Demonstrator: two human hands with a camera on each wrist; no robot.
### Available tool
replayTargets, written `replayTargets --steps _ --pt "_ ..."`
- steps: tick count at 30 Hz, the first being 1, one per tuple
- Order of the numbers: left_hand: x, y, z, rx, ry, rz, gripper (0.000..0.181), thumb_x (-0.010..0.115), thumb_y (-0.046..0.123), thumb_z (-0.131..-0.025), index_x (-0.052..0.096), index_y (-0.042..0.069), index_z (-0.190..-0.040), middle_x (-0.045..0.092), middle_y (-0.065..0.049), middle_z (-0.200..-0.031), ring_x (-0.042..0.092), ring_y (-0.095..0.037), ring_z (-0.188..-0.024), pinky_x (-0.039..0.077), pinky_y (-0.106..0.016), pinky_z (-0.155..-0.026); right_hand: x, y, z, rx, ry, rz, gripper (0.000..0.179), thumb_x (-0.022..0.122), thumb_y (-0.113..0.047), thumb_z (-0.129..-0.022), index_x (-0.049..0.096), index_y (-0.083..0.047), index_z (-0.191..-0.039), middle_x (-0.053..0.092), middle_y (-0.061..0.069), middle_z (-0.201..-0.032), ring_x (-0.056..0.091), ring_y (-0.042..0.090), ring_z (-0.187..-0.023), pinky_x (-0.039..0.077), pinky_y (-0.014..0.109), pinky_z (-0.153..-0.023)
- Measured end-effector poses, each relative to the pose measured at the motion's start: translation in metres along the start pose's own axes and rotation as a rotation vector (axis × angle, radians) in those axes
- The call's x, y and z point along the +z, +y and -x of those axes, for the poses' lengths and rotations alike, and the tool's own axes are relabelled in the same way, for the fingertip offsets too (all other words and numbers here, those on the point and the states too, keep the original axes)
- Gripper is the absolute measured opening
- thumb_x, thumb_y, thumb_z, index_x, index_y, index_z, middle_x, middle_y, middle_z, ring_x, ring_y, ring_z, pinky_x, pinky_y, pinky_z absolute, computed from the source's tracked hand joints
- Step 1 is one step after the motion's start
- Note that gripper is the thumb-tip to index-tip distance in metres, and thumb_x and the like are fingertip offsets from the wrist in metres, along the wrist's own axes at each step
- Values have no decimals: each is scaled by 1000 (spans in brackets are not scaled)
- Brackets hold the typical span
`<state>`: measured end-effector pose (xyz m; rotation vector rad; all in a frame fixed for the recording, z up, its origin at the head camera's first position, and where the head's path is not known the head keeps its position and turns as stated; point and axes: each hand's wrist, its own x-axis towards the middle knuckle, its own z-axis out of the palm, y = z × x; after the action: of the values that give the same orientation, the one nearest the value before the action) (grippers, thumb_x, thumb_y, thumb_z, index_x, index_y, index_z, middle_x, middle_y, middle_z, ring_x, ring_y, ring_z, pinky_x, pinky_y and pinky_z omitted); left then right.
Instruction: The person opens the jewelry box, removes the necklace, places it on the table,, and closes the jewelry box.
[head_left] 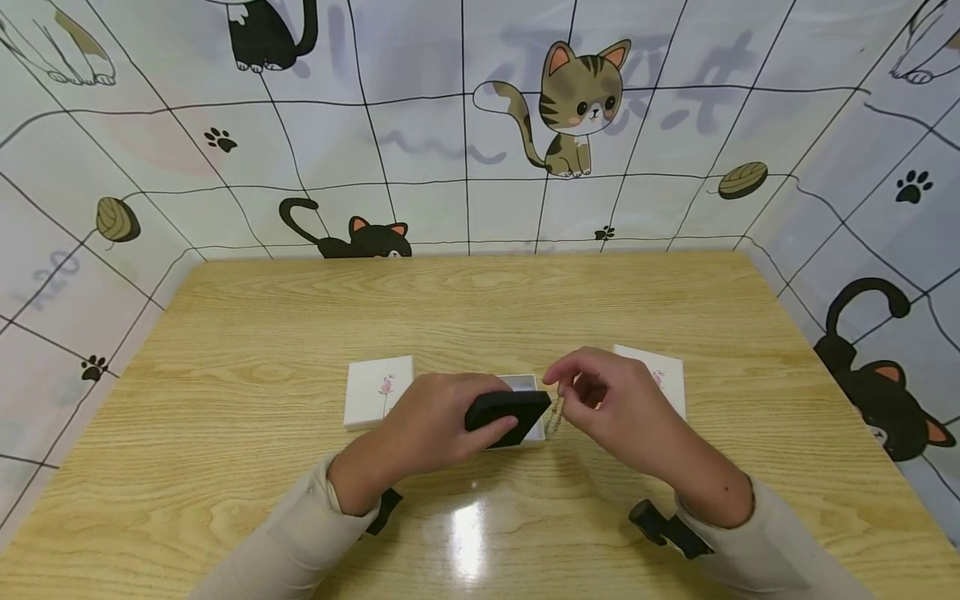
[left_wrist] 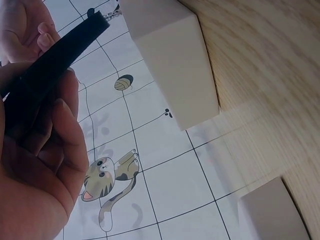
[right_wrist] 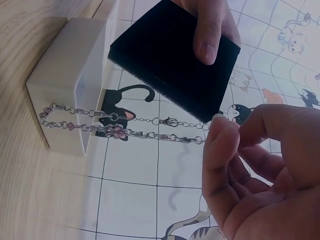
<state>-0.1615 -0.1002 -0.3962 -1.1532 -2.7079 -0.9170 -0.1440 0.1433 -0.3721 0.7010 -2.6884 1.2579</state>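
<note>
My left hand (head_left: 438, 421) grips a flat, square black pad (head_left: 501, 410), with the thumb on one face and the fingers behind it. Fine fuzz shows along the pad's edge in the right wrist view. Between thumb and index finger, my right hand (head_left: 626, 408) pinches a silver chain bracelet (right_wrist: 116, 132) at one end. The bracelet hangs in a long loop with pink flower charms and a clasp, just beside the pad. Under the pad stands an open white box (head_left: 536, 437), partly hidden by it and the left hand.
To the left lies a white box piece (head_left: 363, 393) printed with a pink flower, partly behind my left hand. Another white flower-printed piece (head_left: 670, 379) lies right, partly covered by my right hand. A cat-patterned cloth (head_left: 420, 142) encloses the wooden table's (head_left: 465, 308) back and sides.
</note>
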Motion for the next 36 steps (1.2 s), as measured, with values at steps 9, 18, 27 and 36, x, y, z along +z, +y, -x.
replayTargets --steps 9,18,27,36 --pt "-1 0 0 0 -9 -5 23 71 34 -94 70 17 -109 74 6 -96 64 -2 -74 52 -20 -67 0 4 -1 -89 31 111 28 61 10 -85 72 -13 -95 62 -5 -90 62 2 -73 55 22 -65" --pt "-1 0 1 1 -7 -10 23 71 34 -94 70 17 -109 74 7 -96 64 -2 -74 52 -20 -66 2 7 -3 -185 132 278 29 70 12 -79 76 -8 -99 59 -2 -87 58 3 -73 50 22 -60" --pt "-1 0 1 -2 -2 -15 23 70 35 -94 70 18 -109 75 7 -95 64 -2 -74 51 -20 -66 0 8 -5 -203 142 349 31 73 11 -79 77 -8 -103 62 0 -88 61 6 -74 50 21 -60" --pt "-1 -1 1 -23 -20 -11 24 70 37 -94 70 18 -110 75 7 -98 65 -3 -76 52 -21 -67 -3 11 -4 -152 121 420 18 80 5 -78 77 -8 -90 64 -1 -85 63 7 -71 55 27 -62"
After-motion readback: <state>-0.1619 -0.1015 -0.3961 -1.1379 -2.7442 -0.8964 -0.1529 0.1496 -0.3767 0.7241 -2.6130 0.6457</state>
